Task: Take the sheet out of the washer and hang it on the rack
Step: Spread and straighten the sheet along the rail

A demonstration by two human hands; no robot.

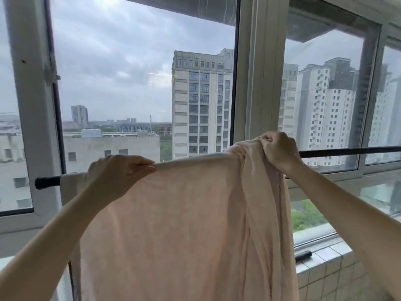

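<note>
The pale pink sheet [184, 224] is spread wide before the window, smooth on its left part and gathered into long twisted folds on its right part, and it hangs down toward 6 o'clock out of view. The left hand [117, 172], at about 9 o'clock, pinches the top edge between thumb and fingers, while the right hand [280, 148], at about 2 o'clock, is clenched around the bunched upper corner. The top edge lies along the black rack rod [347, 151], which runs from 9 to 3 o'clock; whether the cloth already rests over it, I cannot tell.
</note>
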